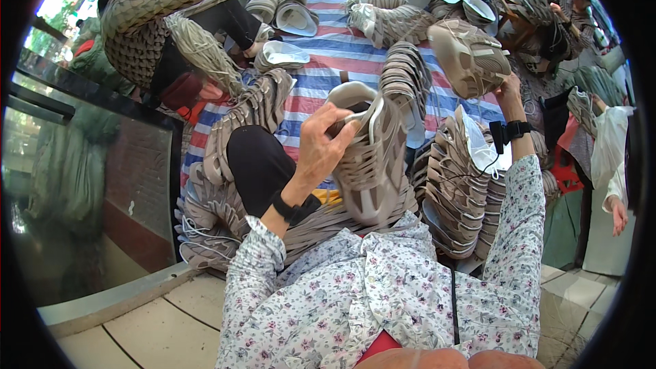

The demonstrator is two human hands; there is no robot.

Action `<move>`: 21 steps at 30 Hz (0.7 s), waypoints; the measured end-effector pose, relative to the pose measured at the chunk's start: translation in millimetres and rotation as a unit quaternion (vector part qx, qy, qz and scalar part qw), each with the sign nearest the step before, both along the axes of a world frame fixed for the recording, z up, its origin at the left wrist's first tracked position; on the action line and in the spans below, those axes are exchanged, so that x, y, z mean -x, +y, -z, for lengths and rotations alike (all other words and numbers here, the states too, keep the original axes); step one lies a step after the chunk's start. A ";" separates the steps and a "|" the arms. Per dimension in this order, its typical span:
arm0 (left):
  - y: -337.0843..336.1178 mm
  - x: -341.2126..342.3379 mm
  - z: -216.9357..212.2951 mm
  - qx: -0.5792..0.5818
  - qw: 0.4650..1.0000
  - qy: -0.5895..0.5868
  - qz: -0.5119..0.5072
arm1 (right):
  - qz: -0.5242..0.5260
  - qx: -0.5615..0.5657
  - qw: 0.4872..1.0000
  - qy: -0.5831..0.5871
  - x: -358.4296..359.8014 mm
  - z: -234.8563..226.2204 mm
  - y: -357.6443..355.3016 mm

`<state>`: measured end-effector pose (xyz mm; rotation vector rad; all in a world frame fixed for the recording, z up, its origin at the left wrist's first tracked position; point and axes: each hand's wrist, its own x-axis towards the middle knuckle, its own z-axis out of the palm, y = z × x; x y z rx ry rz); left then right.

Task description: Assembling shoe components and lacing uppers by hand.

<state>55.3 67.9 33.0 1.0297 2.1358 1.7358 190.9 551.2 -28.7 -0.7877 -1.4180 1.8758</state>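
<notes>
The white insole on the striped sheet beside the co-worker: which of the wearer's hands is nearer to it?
Left. The left hand, gripping a beige shoe upper, sits just below-right of the white insole. The right hand holds another beige shoe far to the right.

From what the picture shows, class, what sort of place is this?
Probably a small shoe-making workshop: beige shoe uppers lie stacked on a striped tarp, the left hand holds a shoe, and another person works nearby.

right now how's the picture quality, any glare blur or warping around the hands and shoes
Head view: strong fisheye warp, the striped blue, red and white mat bending toward a black rim; even daylight, blown-out glare top left; the left hand on the beige strappy shoe upper is sharp, the right hand holding the tan shoe upper slightly softer.
</notes>
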 end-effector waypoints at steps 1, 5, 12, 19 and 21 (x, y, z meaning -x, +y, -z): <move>7.2 6.4 10.7 -0.018 1.000 -0.008 0.017 | -0.027 0.045 0.997 0.050 7.6 0.1 -17.2; 47.6 11.4 22.1 -0.017 0.996 0.076 0.049 | -0.225 -0.094 0.969 -0.028 29.4 -9.6 -37.0; 44.8 6.6 30.4 -0.082 0.992 0.084 -0.044 | -0.362 -0.010 0.932 0.032 103.8 -44.1 -121.2; 20.8 36.0 70.8 -0.062 0.969 -0.035 -0.236 | -0.283 0.127 0.941 0.133 58.4 -0.1 -98.7; 16.6 48.9 79.7 -0.037 0.975 -0.116 -0.185 | -0.173 0.165 0.969 0.069 46.3 12.1 -80.8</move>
